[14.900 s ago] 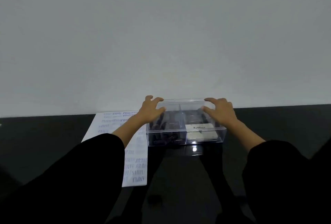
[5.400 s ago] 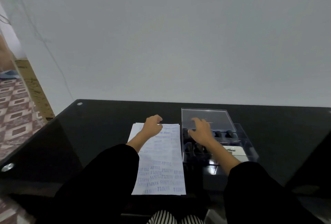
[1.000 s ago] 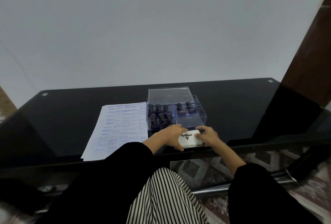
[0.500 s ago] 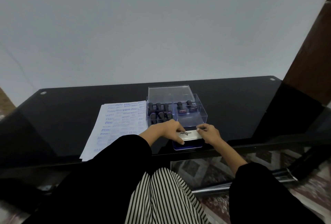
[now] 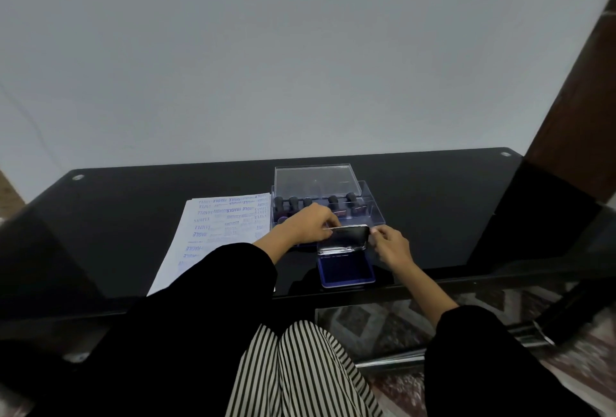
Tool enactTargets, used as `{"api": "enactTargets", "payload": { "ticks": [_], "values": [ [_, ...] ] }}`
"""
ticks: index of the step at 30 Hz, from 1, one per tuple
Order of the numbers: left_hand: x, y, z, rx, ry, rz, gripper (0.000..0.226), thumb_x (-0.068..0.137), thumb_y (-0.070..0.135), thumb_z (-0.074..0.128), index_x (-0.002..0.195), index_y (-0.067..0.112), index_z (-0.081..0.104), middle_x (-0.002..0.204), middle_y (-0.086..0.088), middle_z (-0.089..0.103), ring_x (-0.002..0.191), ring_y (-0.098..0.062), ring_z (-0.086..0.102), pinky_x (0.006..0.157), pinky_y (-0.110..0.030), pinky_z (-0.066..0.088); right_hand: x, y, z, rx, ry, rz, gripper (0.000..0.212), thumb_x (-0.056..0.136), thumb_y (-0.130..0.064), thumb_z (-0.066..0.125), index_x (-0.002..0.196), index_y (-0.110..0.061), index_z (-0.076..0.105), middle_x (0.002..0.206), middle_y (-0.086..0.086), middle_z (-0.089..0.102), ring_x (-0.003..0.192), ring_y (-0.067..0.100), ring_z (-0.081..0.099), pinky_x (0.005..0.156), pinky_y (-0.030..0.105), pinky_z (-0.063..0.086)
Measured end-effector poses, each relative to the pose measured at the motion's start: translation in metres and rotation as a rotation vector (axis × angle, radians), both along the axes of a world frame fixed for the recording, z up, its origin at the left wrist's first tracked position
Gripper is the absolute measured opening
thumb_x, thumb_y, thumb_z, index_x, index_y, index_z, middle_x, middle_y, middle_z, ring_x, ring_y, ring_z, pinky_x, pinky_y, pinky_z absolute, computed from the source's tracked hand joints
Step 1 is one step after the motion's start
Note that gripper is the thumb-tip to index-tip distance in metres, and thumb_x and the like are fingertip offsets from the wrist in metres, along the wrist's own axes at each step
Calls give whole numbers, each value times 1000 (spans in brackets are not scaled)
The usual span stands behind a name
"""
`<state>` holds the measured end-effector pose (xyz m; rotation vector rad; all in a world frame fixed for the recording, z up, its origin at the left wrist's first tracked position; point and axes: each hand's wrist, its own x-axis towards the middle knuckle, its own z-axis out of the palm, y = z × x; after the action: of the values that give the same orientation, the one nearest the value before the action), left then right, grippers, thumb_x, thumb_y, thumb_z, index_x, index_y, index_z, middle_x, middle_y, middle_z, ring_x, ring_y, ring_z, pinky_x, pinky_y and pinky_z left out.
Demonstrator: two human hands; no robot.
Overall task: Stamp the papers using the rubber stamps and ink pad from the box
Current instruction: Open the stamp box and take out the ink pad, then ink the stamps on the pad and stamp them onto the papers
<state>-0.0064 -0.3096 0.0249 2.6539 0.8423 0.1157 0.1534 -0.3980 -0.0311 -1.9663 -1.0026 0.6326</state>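
Desk: Status, near edge first?

Operator: Knees in striped trousers fill the bottom of my feed, with black sleeves on either side. Just past them the ink pad sits at the near edge of the black glass table, its blue face bare.

Desk: Hands?

Operator: Both are on the pad lid. It stands raised off the far side of the base, dark inner face toward me. The left hand curls its fingers over the top left corner and pinches it. The right hand pinches the right edge between its fingertips.

Desk: Papers?

Operator: The papers lie flat to the left of the pad, with the near part under the left sleeve. They carry rows of blue marks. I can read SAMPLE and FRAGILE; the rest is too small.

Desk: And the box?

Operator: The clear box is directly behind the hands, its left wall along the papers' right edge. Touching or just beside, I can't tell. The rubber stamps stand upright inside with their dark handles up, and the left hand hides part of the near row. A clear box cover is at the far side; I can't tell whether it rests on the rim. Beyond that is a pale wall, with a brown wooden panel at far right.
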Motion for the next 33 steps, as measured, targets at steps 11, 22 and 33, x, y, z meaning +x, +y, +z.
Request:
{"api": "enactTargets", "payload": {
  "ticks": [11,22,33],
  "values": [
    [8,11,-10,68,-53,43,36,87,-6,46,118,4,62,116,-14,61,100,-24,59,80,-20,38,4,1,-5,-19,-7,0,22,96,-18,47,108,-11,63,109,14,65,102,26,60,88,38,48],
    [8,16,-10,30,-104,40,33,88,-2,48,117,2,61,110,-13,64,94,-22,62,86,-27,48,6,10,10,78,-102,-59,25,95,-6,43,108,-10,63,107,12,66,77,24,61,60,28,46],
    [7,27,-3,53,-138,54,30,89,3,49,116,1,61,112,-14,63,98,-23,61,87,-28,48,4,21,16,160,-149,-28,22,94,-9,45,105,-10,65,99,10,67,72,16,57,55,22,43]
  ]
}}
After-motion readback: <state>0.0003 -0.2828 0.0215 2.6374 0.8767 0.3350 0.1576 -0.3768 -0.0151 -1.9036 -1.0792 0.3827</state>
